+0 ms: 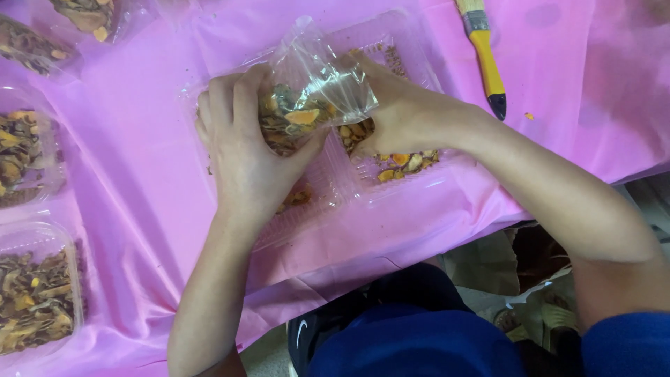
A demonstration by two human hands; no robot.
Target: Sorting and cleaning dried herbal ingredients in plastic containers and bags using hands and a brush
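Both hands, left hand (241, 150) and right hand (391, 115), pinch a small clear plastic bag (317, 87) of dried orange-brown pieces over an open clear plastic clamshell tray (349, 188) on the pink-covered bench (139, 174); a loosened grip could spill pieces.

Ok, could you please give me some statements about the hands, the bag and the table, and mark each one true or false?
1. Both hands hold a clear plastic bag with dried pieces inside. True.
2. The left hand wears a glove. False: it is bare, as is the right hand.
3. A brush with a yellow handle lies on the pink table cover. True.
4. The brush is in the right hand. False: it lies apart, untouched.
5. Clear containers with dried pieces stand at the left edge of the view. True.
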